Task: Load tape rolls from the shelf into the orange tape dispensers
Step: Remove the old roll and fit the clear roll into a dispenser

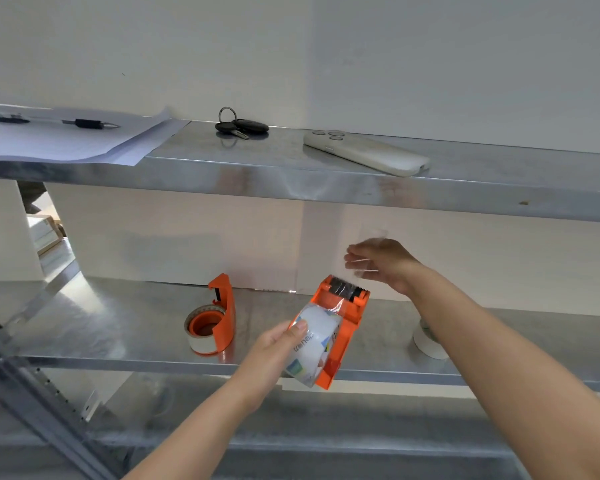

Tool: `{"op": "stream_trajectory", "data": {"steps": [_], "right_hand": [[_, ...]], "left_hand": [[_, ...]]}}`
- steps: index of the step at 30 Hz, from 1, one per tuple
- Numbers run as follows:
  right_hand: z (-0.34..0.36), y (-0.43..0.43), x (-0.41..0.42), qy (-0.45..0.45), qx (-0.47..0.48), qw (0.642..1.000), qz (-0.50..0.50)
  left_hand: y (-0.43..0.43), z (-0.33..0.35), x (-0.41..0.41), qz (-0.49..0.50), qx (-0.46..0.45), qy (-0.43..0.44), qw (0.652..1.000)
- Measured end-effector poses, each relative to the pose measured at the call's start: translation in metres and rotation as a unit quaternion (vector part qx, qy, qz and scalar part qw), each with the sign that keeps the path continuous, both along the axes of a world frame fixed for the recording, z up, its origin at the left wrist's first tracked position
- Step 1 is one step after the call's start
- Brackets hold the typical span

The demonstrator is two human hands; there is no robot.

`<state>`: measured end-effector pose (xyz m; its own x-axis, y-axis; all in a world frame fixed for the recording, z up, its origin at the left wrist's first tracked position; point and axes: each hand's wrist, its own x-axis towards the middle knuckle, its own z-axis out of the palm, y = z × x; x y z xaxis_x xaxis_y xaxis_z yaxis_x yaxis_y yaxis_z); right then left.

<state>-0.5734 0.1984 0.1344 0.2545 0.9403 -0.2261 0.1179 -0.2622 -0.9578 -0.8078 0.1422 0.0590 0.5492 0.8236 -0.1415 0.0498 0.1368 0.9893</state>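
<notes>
My left hand grips an orange tape dispenser with a clear tape roll seated in it, held tilted above the front edge of the middle shelf. Above the dispenser's black roller, my right hand pinches a clear strip of tape pulled up from the roll. A second orange dispenser with a roll in it stands on the shelf to the left. A white tape roll sits on the shelf at the right, partly hidden by my right forearm.
The upper metal shelf carries papers with a pen, a bunch of keys and a white phone. A slotted steel upright runs along the lower left. White wall stands behind the shelves.
</notes>
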Motion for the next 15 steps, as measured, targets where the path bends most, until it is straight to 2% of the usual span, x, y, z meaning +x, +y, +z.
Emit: {"op": "stream_trajectory", "data": {"steps": [7, 11, 15], "right_hand": [[-0.032, -0.001, 0.004, 0.098, -0.074, 0.991, -0.047], [-0.063, -0.009, -0.003, 0.223, -0.121, 0.961, -0.107], [-0.083, -0.019, -0.016, 0.307, -0.164, 0.932, -0.106]], "left_hand": [[-0.003, 0.006, 0.003, 0.032, -0.011, -0.043, 0.999], [0.0, 0.006, 0.004, 0.052, -0.031, -0.044, 0.997], [0.0, 0.005, 0.008, 0.068, -0.055, -0.063, 0.994]]}}
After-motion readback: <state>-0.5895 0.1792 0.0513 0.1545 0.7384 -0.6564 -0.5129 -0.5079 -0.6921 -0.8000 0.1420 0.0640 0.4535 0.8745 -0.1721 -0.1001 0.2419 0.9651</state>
